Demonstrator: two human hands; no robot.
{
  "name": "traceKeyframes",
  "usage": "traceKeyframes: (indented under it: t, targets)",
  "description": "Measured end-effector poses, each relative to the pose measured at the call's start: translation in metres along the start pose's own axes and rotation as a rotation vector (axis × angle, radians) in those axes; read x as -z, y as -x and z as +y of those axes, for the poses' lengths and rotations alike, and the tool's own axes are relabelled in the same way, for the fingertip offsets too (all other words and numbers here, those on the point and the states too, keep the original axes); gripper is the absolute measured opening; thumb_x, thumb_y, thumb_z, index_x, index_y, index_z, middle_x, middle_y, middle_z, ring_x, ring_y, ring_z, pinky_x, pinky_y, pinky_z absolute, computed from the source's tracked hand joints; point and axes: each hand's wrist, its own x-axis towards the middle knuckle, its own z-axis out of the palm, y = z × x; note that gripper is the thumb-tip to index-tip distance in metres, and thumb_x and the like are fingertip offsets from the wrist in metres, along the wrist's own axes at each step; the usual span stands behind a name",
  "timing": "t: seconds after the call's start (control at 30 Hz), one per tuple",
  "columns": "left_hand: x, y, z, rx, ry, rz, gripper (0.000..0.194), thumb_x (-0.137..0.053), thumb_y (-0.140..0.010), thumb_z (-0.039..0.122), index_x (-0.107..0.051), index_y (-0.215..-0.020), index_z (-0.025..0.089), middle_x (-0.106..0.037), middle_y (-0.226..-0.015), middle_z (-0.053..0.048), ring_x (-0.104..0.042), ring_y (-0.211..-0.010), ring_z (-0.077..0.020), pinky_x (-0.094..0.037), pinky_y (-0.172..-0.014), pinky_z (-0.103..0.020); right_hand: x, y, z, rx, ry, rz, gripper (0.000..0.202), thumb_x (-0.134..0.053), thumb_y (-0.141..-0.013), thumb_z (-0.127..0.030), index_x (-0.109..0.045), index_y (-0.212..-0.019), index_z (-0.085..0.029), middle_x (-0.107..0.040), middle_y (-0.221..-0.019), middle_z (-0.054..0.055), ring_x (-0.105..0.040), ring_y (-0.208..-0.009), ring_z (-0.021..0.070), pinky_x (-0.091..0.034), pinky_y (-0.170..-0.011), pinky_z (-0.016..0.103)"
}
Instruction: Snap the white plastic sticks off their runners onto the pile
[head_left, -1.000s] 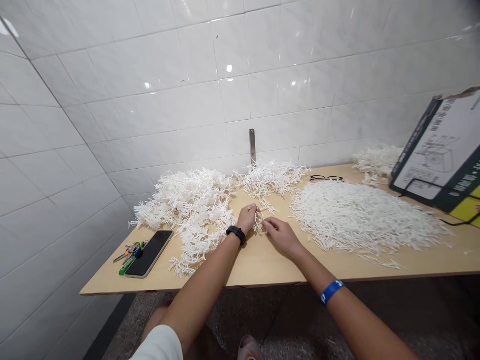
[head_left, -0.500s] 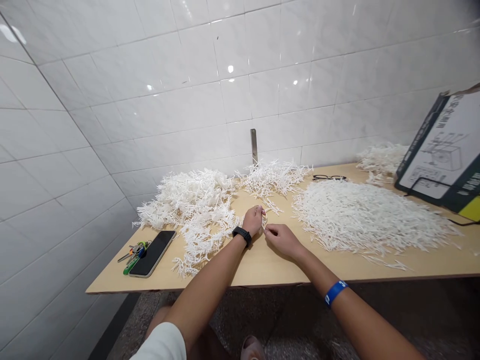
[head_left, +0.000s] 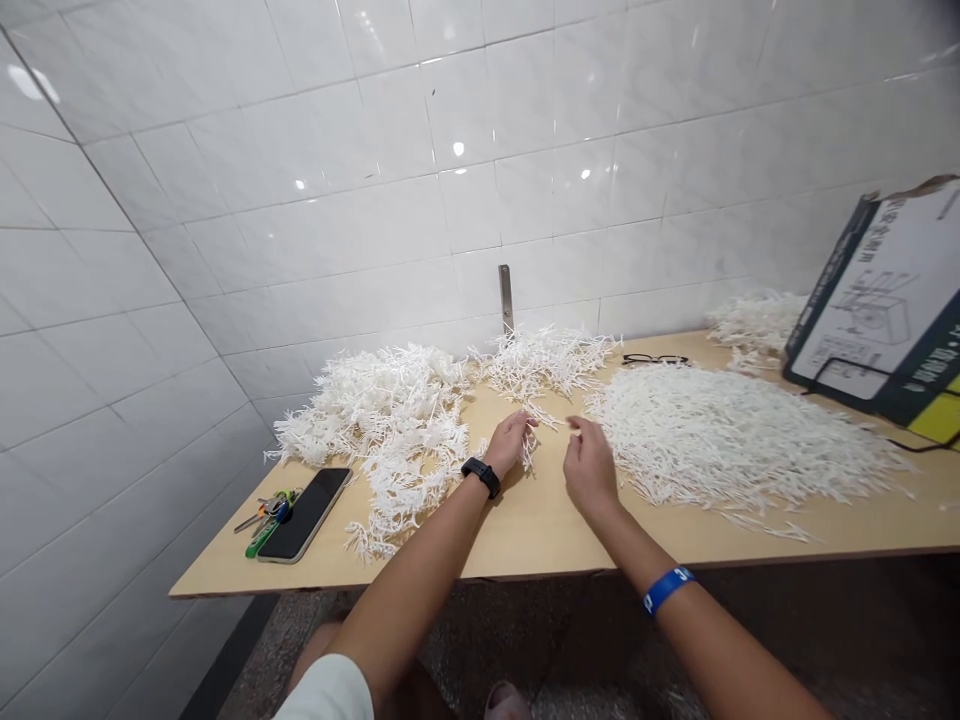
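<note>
My left hand (head_left: 508, 442), with a black band at its wrist, is closed on a small branched white piece (head_left: 528, 450) near the middle of the table. To its right, my right hand (head_left: 590, 465) is raised apart from it, its fingers curled beside the right pile; whether something small is between the fingertips is too small to tell. A tangled heap of branched white pieces (head_left: 390, 400) lies on the left. A smaller tangled heap (head_left: 544, 360) sits behind my hands. Loose, straighter white pieces (head_left: 735, 435) form a wide pile on the right.
A phone (head_left: 306, 515) and keys (head_left: 268, 515) lie at the left of the wooden table (head_left: 525, 545). Black glasses (head_left: 655, 358) rest behind the right pile. A printed box (head_left: 877, 310) leans at the right, with another white heap (head_left: 757, 320) beside it. A metal bracket (head_left: 505, 298) is on the wall.
My right hand has moved away from my left hand, to the right and slightly up, toward the right pile. My left hand has stayed nearly in place with the white piece.
</note>
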Motion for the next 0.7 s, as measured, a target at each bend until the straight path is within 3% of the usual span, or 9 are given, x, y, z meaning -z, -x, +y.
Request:
traceKeyframes:
  t: [0.1,0.23,0.33,0.53,0.7]
  targets:
    - [0.001,0.000,0.003,0.047,0.135,0.010,0.050,-0.037,-0.090,0.055,-0.062,-0.085,0.013,-0.050,-0.071,-0.002,-0.043,-0.057,-0.0084,-0.037,-0.054,-0.021,-0.002,0.005,-0.005,0.014,-0.143,-0.269,0.026,-0.037,-0.088,-0.028,-0.061,-0.094,-0.020,-0.063,-0.086,0.007,-0.056,-0.074,0.0202,-0.043,-0.069,0.032]
    - [0.003,0.001,0.007,0.028,0.265,0.043,0.049,-0.037,-0.090,0.054,-0.063,-0.088,0.013,-0.058,-0.086,-0.008,-0.048,-0.067,-0.0102,-0.043,-0.059,-0.021,-0.005,0.008,-0.008,0.039,-0.193,-0.389,0.023,-0.044,-0.085,-0.030,-0.061,-0.097,-0.021,-0.064,-0.096,0.006,-0.053,-0.066,0.0161,-0.042,-0.065,0.031]
    - [0.003,0.004,0.011,0.032,0.365,-0.003,0.048,-0.038,-0.090,0.054,-0.064,-0.088,0.013,-0.059,-0.092,-0.009,-0.050,-0.071,-0.0116,-0.044,-0.060,-0.022,-0.006,0.008,-0.009,0.057,-0.202,-0.488,0.026,-0.046,-0.084,-0.031,-0.061,-0.103,-0.021,-0.064,-0.098,0.005,-0.051,-0.062,0.0141,-0.041,-0.061,0.029]
    - [0.004,0.011,0.017,0.081,0.431,-0.175,0.055,-0.040,-0.087,0.060,-0.067,-0.097,0.013,-0.057,-0.090,-0.009,-0.055,-0.075,-0.0144,-0.047,-0.069,-0.027,-0.003,0.007,-0.014,-0.004,-0.233,-0.478,0.033,-0.049,-0.085,-0.037,-0.057,-0.112,-0.022,-0.064,-0.087,0.003,-0.051,-0.058,0.0138,-0.039,-0.056,0.027]
    - [0.001,0.013,0.015,0.040,0.448,-0.263,0.054,-0.040,-0.088,0.058,-0.067,-0.109,0.016,-0.059,-0.115,-0.012,-0.053,-0.098,-0.0200,-0.045,-0.083,-0.031,-0.002,0.006,-0.013,0.003,-0.247,-0.476,0.031,-0.047,-0.087,-0.040,-0.059,-0.108,-0.022,-0.066,-0.088,0.004,-0.055,-0.064,0.0163,-0.041,-0.061,0.029]
